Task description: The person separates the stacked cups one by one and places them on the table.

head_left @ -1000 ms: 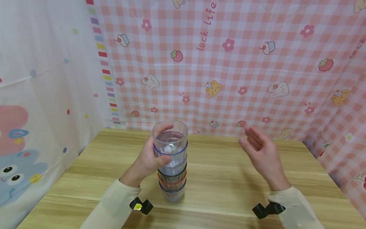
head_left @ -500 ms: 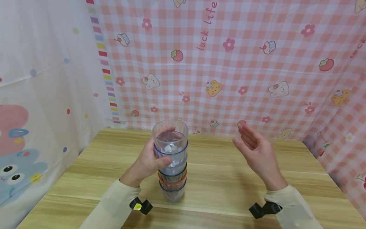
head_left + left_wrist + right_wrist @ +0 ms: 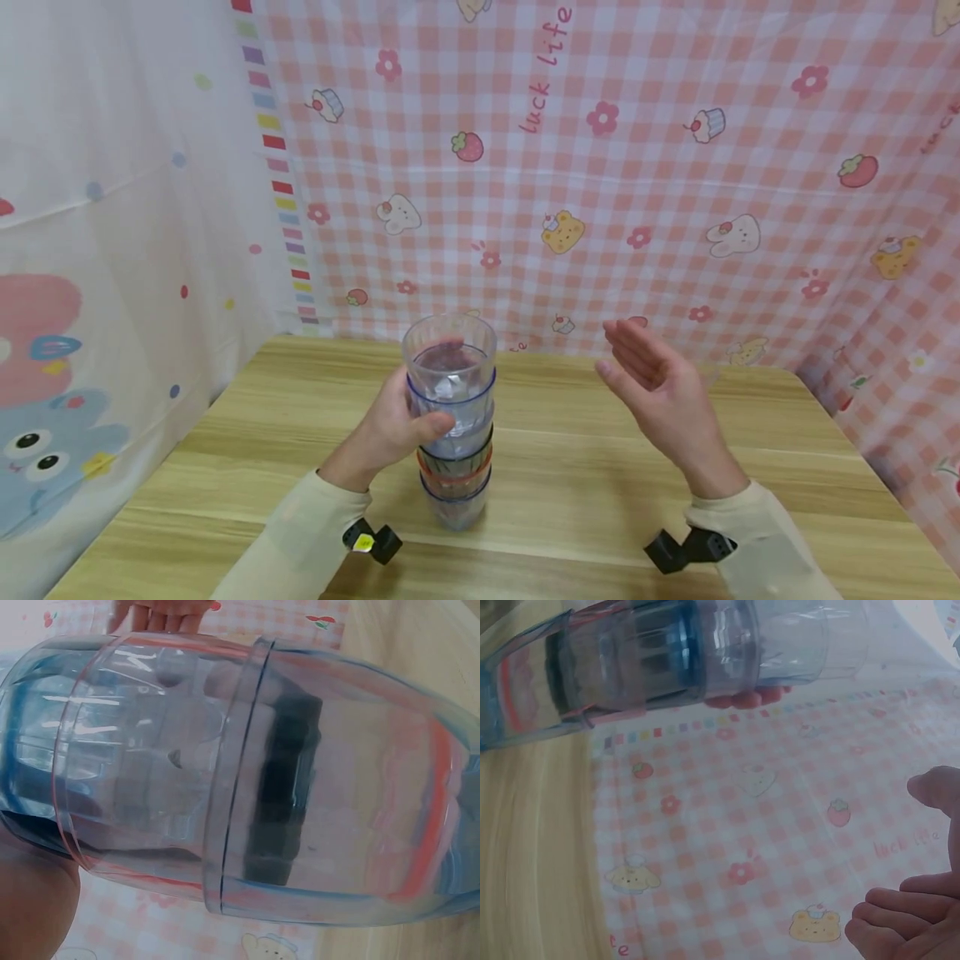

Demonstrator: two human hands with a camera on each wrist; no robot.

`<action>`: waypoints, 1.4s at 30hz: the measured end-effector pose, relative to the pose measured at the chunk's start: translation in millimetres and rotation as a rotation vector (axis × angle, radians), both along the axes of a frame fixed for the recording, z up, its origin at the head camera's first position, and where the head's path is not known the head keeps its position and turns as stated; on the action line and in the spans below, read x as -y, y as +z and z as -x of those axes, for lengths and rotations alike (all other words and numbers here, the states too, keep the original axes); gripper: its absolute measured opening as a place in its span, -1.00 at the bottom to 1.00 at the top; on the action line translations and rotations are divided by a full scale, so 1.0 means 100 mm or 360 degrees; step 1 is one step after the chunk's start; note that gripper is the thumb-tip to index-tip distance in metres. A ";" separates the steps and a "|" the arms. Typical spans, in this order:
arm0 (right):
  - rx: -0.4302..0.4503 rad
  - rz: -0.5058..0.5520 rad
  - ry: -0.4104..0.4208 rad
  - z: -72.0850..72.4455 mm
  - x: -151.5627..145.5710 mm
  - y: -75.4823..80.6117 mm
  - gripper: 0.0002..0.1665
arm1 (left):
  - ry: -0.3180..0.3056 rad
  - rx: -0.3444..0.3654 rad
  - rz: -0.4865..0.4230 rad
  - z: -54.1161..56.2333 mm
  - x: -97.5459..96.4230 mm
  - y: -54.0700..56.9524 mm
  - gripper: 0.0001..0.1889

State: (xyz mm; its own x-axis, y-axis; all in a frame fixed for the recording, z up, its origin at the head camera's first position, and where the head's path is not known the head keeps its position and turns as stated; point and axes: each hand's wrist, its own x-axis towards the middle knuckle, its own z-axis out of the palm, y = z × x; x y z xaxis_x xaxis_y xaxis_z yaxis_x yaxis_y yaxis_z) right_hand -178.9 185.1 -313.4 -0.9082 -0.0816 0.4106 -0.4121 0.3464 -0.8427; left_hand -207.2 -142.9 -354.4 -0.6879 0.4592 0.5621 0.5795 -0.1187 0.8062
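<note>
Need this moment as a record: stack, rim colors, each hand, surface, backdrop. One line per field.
stack: nested clear cups, upright; base contact with the table unclear
rim colors: blue, black, orange-red; top cup's rim clear
left hand: grips the upper part of the stack
right hand: apart from the stack, palm turned toward it, holding nothing
surface: light wood-grain table
backdrop: pink-and-white gingham cloth with "luck life" lettering
</note>
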 end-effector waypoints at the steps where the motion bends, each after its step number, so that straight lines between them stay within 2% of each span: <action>1: -0.0011 0.0012 0.0017 -0.01 0.01 0.01 -0.25 | 0.0004 0.0000 -0.0004 0.00 0.00 0.00 0.10; 11: -0.0093 0.0125 0.0231 -0.06 0.20 0.11 -0.33 | 0.0038 0.0014 0.0005 -0.01 0.01 -0.02 0.10; 15: -0.0121 0.0112 0.0306 -0.07 0.28 0.15 -0.32 | 0.0036 0.0001 -0.0007 0.01 0.01 -0.04 0.11; 30: -0.0126 0.0099 0.0455 -0.12 0.52 0.18 -0.28 | 0.0065 -0.0020 0.0008 0.00 0.01 -0.07 0.12; 42: -0.0213 0.0112 0.0573 -0.12 0.74 0.20 -0.23 | 0.0072 -0.0024 -0.0008 0.00 0.00 -0.08 0.12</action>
